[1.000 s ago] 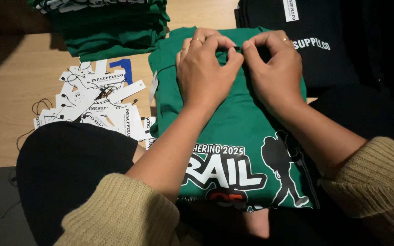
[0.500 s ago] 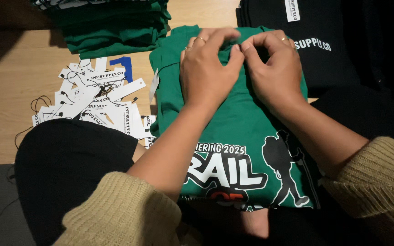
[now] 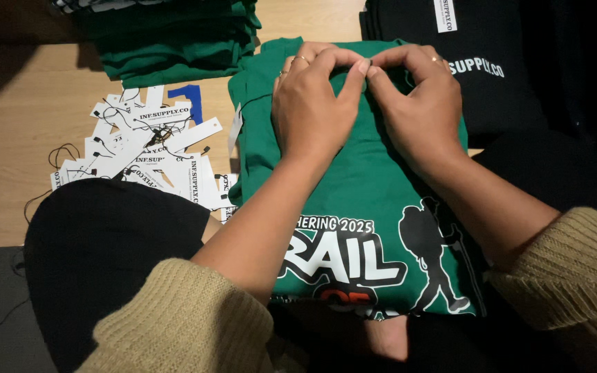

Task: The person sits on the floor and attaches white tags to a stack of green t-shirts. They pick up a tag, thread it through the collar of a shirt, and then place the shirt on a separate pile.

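Since the earlier frame, both hands have barely shifted: they stay pressed together at the far end of the green shirt [image 3: 354,200], thumbs and forefingers closing a little tighter.

That shirt lies folded across the person's lap, its white and black print of a hiker facing the camera, its far end reaching onto the wooden table [image 3: 15,152]. The left hand [image 3: 312,103] rests palm down on the cloth, fingers curled, thumb and forefinger pinched narrow at the far edge of the shirt. The right hand [image 3: 419,103] mirrors it, its fingertips touching those of the left. Whether they pinch the cloth itself or some small thing on it I cannot tell; the fingers hide the spot. Rings show on both hands.

Left of the shirt, a heap of white paper tags [image 3: 150,152] with thin black strings lies spread on the table, one blue tag [image 3: 191,100] among them. Beyond the heap sits a stack of folded green shirts [image 3: 174,38]. A black garment [image 3: 492,76] with white print lies just beside the right hand, at the far right. Tan knitted sleeves [image 3: 174,321] cover both forearms near the camera.
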